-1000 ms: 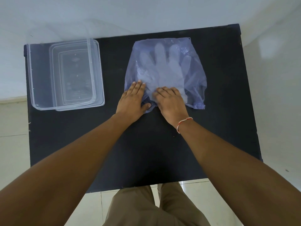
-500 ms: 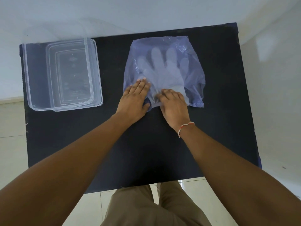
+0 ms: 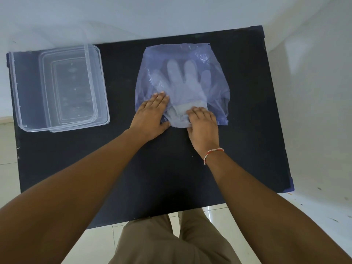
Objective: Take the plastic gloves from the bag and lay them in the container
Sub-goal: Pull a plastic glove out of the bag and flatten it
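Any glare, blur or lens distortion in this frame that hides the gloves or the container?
Head view: wide-angle bending bows the table edges; soft, even light, no hard shadows. Gloves show hazily through the tinted bag; faint sheen on the clear container, its rim readable. Both hands are sharp; no motion blur.
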